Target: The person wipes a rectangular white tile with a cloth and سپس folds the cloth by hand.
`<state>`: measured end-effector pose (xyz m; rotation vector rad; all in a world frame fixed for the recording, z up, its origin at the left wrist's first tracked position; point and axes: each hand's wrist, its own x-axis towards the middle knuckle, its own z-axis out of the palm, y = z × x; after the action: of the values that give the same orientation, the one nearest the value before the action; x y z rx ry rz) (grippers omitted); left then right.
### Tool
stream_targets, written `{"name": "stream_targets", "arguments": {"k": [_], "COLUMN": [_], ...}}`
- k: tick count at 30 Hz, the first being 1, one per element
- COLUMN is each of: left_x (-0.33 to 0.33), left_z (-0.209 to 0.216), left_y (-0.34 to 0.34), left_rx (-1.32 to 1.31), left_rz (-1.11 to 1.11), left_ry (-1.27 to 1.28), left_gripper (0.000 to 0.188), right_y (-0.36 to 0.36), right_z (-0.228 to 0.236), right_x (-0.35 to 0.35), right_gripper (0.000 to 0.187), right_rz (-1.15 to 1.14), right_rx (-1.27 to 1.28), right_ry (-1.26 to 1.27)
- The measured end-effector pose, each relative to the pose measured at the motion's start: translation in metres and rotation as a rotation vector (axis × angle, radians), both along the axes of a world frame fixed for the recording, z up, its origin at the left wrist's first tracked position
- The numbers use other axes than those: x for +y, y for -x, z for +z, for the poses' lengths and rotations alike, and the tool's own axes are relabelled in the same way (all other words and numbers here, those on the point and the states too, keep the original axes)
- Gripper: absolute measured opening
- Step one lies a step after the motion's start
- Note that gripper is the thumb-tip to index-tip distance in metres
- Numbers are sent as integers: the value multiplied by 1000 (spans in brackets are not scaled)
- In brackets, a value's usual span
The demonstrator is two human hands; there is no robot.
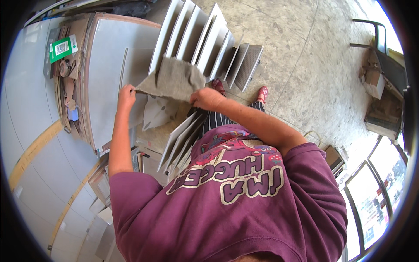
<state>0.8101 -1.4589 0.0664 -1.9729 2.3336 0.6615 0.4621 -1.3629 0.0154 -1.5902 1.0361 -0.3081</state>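
**Both hands on a grey tile piece, held over the tile rack**

Head view:
- My left hand (126,94) is closed in a pinch on the left corner of a grey, rough-faced tile piece (174,79). Fingers curled tight, thumb side facing me.
- My right hand (206,98) is clamped on the same piece at its near right edge, fingers wrapped under, knuckles up.
- The piece sits between the two hands, tilted, with its far edge ragged. It's off any surface and carried by the hands alone.
- Just beyond it, far centre: a row of white tiles (196,35) standing on edge, fanned out. To their right, two smaller grey textured tiles (248,65) lean the same way.
- Below the piece, nearer to me: another batch of pale tiles (181,139) standing on edge, close to my legs.
- Left: a large grey slab (109,74) lying flat on a stack with brown edges. Cardboard scraps and a green-and-white label (63,47) are at its far left.
- Floor is speckled concrete (305,65). My red shoes (262,94) show past the tiles.
- My purple shirt (235,205) fills the near part of the view.
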Motion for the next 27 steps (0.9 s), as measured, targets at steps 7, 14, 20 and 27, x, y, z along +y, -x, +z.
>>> {"name": "stream_targets", "arguments": {"k": [7, 14, 20, 27], "left_x": [-38, -134, -215, -265], "left_z": [31, 19, 31, 45], "left_y": [-3, 71, 154, 189], "left_rx": [-4, 60, 212, 250], "left_rz": [-3, -117, -252, -280], "left_ry": [70, 206, 398, 591], "left_gripper": [7, 9, 9, 12], "right_y": [-8, 47, 98, 125], "right_z": [29, 33, 56, 68], "right_x": [-27, -76, -115, -144], "right_gripper": [25, 23, 22, 22], "right_rz": [-85, -520, -854, -1061], "right_rx": [-228, -80, -81, -154], "right_ry": [-88, -101, -95, 77]}}
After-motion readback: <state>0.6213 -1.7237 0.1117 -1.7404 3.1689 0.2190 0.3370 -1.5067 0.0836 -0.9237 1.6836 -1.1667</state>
